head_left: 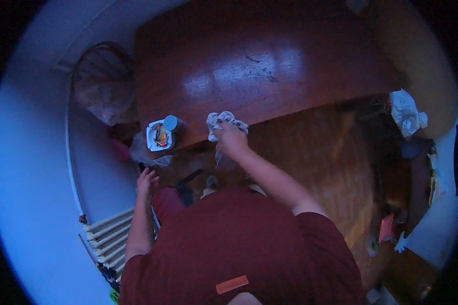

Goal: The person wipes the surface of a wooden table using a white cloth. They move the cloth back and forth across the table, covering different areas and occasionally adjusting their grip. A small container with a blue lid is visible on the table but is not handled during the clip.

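My right hand (231, 140) presses a crumpled white cloth (215, 121) onto the near edge of a dark reddish-brown wooden table (269, 30). Its fingers are closed on the cloth from above. My left hand (146, 182) hangs in front of the table's near left corner, lower than the tabletop. Its fingers are loosely bent and apart, and I see nothing in them. On that corner sit a square white dish (151, 137) with several small coloured sticks or scraps inside and, touching or close beside it, a small container with a pale blue round top (171, 122).
A chair (107, 91) stands left of the table, partly under clear plastic. Beside my left arm is a white radiator (109, 236). White crumpled bags (406, 113) lie at the table's right end, near a brown sofa-like form (417, 56). Wooden floor (315, 152) shows below.
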A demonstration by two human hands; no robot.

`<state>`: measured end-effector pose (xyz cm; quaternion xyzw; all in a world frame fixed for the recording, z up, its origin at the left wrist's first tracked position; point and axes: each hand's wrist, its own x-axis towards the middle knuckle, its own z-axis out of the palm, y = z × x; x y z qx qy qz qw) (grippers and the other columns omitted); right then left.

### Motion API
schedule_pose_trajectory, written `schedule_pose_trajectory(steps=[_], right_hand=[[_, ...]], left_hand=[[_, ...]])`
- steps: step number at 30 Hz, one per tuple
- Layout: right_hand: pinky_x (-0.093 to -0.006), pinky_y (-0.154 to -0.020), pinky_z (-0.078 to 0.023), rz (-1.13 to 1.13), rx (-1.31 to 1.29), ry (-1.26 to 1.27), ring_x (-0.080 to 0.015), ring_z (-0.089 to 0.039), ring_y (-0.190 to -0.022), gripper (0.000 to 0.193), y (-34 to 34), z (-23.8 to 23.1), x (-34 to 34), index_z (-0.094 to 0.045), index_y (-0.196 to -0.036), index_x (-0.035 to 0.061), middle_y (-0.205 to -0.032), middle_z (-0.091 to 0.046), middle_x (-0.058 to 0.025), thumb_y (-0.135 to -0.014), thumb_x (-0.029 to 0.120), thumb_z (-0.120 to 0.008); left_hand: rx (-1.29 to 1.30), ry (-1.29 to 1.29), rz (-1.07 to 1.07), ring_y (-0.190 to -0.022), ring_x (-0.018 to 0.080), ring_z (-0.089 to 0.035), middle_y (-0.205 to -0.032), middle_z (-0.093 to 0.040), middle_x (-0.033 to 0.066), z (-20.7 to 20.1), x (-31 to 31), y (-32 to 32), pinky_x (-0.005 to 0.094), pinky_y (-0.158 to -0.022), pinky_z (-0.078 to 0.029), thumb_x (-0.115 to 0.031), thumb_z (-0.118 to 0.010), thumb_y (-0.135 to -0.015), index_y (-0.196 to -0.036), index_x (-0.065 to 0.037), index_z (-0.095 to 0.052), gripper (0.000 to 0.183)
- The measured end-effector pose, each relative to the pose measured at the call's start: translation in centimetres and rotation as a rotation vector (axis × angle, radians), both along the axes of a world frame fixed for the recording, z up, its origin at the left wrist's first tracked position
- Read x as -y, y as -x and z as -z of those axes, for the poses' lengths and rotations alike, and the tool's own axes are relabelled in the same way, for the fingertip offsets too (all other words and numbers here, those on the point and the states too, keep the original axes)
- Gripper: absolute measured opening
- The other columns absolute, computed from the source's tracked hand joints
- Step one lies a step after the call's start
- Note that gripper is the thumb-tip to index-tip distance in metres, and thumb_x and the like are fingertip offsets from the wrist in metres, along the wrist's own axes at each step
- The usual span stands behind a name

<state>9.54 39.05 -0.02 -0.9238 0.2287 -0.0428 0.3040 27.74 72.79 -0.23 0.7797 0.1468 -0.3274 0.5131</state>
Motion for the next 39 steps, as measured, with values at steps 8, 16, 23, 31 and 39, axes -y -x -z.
schedule_pose_trajectory(steps=[8, 16, 23, 31, 39], right_hand=[[-0.0432, -0.083, -0.049, 0.559, -0.150, 0.138, -0.0308, -0.058, -0.102, 0.036, 10.8, -0.5, 17.3, -0.065, -0.111, 0.0175, -0.119, -0.056, -0.0092, -0.075, 0.015, -0.061], [-0.0445, -0.076, -0.049, 0.396, -0.119, 0.245, -0.0325, -0.061, -0.091, 0.026, 5.9, 0.5, 10.9, -0.066, -0.101, 0.0123, -0.102, -0.062, -0.0149, -0.076, 0.017, -0.061], [-0.0453, -0.079, -0.048, -0.020, -0.076, 0.169, -0.0343, -0.058, -0.095, 0.023, -1.5, -1.5, -1.0, -0.067, -0.096, 0.0136, -0.101, -0.056, -0.0140, -0.075, 0.010, -0.058], [-0.0453, -0.084, -0.046, 0.759, -0.110, -0.031, -0.0337, -0.058, -0.102, 0.030, 10.0, 1.0, 17.5, -0.062, -0.111, 0.0154, -0.112, -0.061, -0.0142, -0.081, 0.018, -0.060], [-0.0427, -0.079, -0.048, 0.572, -0.032, 0.090, -0.0348, -0.061, -0.089, 0.023, 13.0, 2.0, 22.3, -0.068, -0.098, 0.0081, -0.104, -0.062, -0.0180, -0.078, 0.013, -0.058]], left_hand=[[-0.060, -0.075, 0.199, -0.088, 0.0155, -0.062, -0.113, -0.061, 0.0085, 4.1, -5.4, 4.6, 0.0282, -0.071, -0.051, -0.016, -0.059, -0.087, -0.133, -0.006, -0.045, 0.050], [-0.134, 0.070, 0.270, -0.080, 0.0143, -0.063, -0.107, -0.063, 0.0088, 9.3, -4.7, 4.6, 0.0260, -0.065, -0.051, -0.014, -0.058, -0.088, -0.131, -0.001, -0.046, 0.046], [-0.119, 0.126, 0.456, -0.083, 0.0148, -0.061, -0.115, -0.061, 0.0095, 7.8, 1.6, 4.0, 0.0258, -0.069, -0.050, -0.013, -0.054, -0.090, -0.134, -0.006, -0.045, 0.045], [0.071, 0.113, 0.563, -0.098, 0.0141, -0.058, -0.118, -0.060, 0.0091, 3.9, 7.4, 5.3, 0.0256, -0.084, -0.047, -0.010, -0.053, -0.091, -0.130, -0.004, -0.050, 0.040], [0.679, 0.096, 0.765, -0.109, 0.0193, -0.056, -0.121, -0.059, 0.0110, 1.9, 17.1, 9.9, 0.0305, -0.092, -0.044, -0.012, -0.059, -0.088, -0.130, -0.006, -0.050, 0.044]])
